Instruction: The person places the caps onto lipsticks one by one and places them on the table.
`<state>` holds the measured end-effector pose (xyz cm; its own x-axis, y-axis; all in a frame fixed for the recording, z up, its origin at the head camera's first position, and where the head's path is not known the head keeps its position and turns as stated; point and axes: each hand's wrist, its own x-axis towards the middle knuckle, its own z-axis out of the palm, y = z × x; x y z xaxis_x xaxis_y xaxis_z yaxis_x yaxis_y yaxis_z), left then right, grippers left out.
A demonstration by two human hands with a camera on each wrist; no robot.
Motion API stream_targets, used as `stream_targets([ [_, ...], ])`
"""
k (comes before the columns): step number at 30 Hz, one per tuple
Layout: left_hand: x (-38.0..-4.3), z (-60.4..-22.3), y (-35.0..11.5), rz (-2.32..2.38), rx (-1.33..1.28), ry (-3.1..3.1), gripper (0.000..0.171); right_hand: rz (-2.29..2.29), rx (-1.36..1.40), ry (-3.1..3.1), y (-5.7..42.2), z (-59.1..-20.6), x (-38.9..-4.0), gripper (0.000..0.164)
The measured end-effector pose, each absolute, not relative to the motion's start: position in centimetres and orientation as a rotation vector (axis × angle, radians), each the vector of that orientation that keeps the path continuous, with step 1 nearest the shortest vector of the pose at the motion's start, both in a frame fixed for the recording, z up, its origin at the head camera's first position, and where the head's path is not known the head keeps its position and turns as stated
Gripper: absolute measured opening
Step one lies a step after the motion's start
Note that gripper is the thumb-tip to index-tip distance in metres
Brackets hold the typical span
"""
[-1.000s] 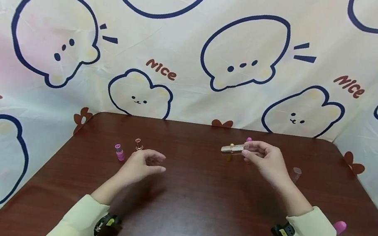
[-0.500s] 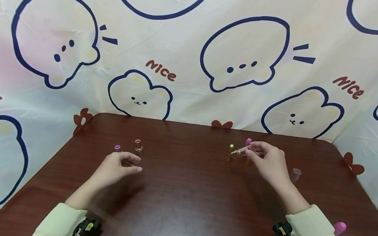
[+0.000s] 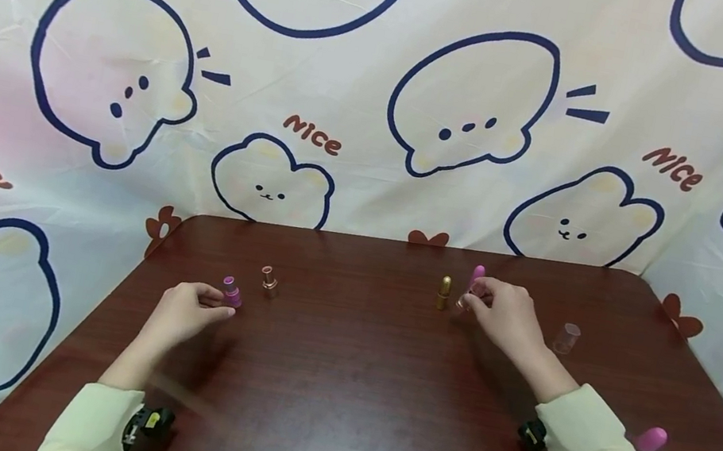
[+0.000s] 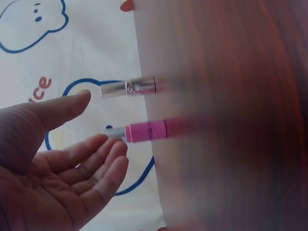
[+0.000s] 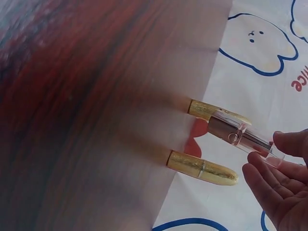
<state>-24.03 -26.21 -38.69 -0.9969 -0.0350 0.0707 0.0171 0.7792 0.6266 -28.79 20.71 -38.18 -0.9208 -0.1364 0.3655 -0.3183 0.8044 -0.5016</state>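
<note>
My right hand point(image 3: 508, 316) pinches a slim lipstick point(image 5: 236, 134) with a clear cap, thumb on one side and fingertips on the other. It is upright or nearly so, above or on the far part of the table; I cannot tell which. Next to it stands a gold lipstick point(image 3: 443, 294); in the right wrist view a second gold tube point(image 5: 199, 109) lies partly behind the held one. My left hand point(image 3: 182, 315) is beside an uncapped magenta lipstick point(image 3: 232, 293), thumb apart from the fingers, gripping nothing. A rose-gold uncapped lipstick point(image 3: 269, 283) stands just right of that one.
A clear cap point(image 3: 567, 338) stands right of my right hand. A pink cap point(image 3: 650, 439) shows beyond the right sleeve. Another pink rounded tip point(image 3: 478, 272) pokes up behind my right hand. The brown table point(image 3: 334, 382) meets a printed cloth backdrop point(image 3: 369, 98).
My left hand has moved left, away from the rose-gold lipstick to beside the magenta one. My right hand has turned the held lipstick from lying flat to upright, beside the gold one.
</note>
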Motion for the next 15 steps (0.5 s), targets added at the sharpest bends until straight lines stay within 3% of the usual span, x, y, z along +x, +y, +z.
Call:
stream_targets([
  [6, -24.7, -38.8, -26.9, -0.952, 0.129, -2.920, 0.053, 0.771, 0.368, -2.747, 20.4, -38.5, -29.3, 0.025],
  [15, -26.0, -39.2, -27.7, -0.975, 0.153, -2.936, 0.059, 0.700, 0.392, -2.768, 19.9, -39.1, -29.8, 0.024],
])
